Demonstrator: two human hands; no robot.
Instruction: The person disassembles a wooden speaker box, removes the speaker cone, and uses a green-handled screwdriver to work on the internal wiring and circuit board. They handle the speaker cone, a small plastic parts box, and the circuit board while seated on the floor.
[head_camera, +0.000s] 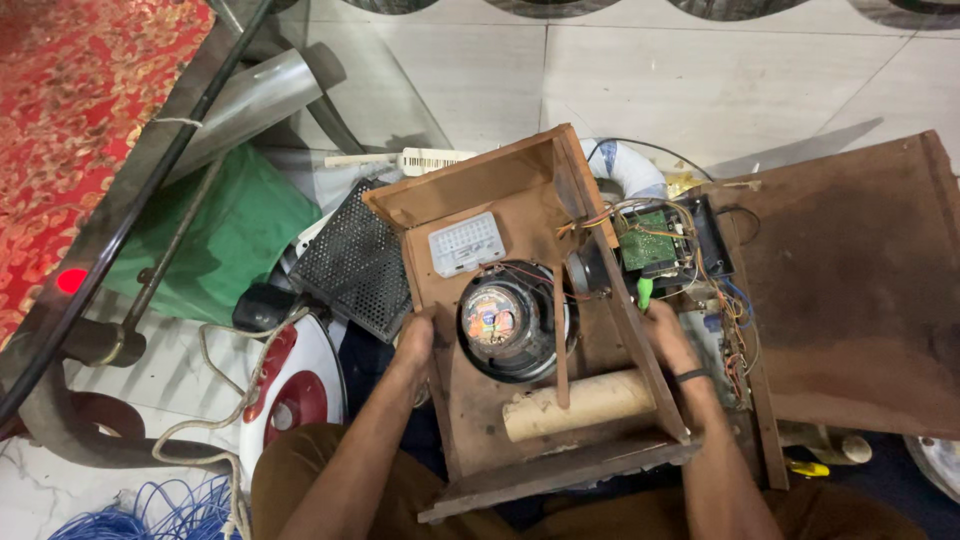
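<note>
An open brown wooden speaker cabinet (520, 180) rests on my lap, back side up. Inside sit a round black speaker driver (512, 318), a white rectangular part (466, 243) and a cardboard tube (578, 404). My left hand (412, 345) grips the cabinet's left wall. My right hand (668, 332) holds a green-handled tool (645, 292) against the cabinet's right wall. Just beyond it lie a green circuit board (648, 245) and a tangle of coloured wires (728, 310).
A large brown wooden panel (860, 290) lies at the right. A black perforated metal grille (350, 265), a green cloth (235, 240) and a red-and-white appliance (295, 390) are at the left, under a glass table edge (130, 200). Blue wire (150, 515) is coiled at the bottom left.
</note>
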